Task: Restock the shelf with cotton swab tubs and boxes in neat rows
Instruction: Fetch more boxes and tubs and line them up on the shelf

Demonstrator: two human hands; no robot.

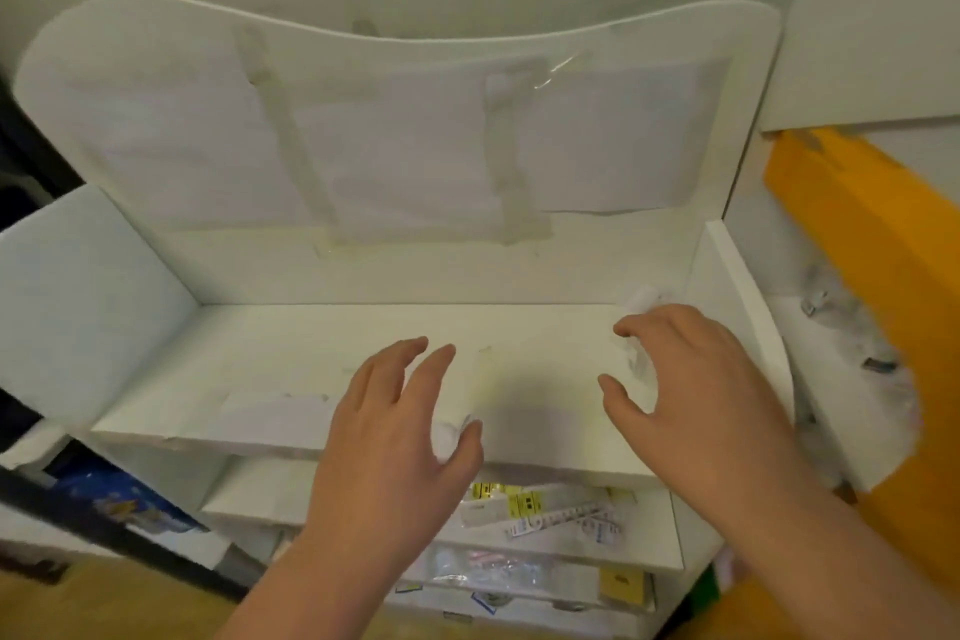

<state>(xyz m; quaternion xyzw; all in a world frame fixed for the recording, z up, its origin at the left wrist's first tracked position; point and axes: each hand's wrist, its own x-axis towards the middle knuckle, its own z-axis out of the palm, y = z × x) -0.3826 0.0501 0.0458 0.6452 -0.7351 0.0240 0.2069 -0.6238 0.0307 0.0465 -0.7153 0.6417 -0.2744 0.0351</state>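
The white top shelf [291, 353] of a display stand is bare apart from tape marks and a pale paper patch [275, 413]. My left hand [395, 437] hovers over its front edge with the fingers spread and relaxed, holding nothing. My right hand [696, 379] is over the shelf's right end, fingers loosely curved and apart. A small crumpled bit of clear wrap [644, 299] lies in the back right corner just beyond its fingertips. No tub or box of cotton swabs is on this shelf.
Taped paper sheets [405, 146] cover the stand's curved back panel. Lower shelves hold flat packets with yellow labels [519, 504] and clear packs [478, 566]. A yellow-orange box [872, 244] stands right of the stand, and blue packaging [119, 499] lies at the lower left.
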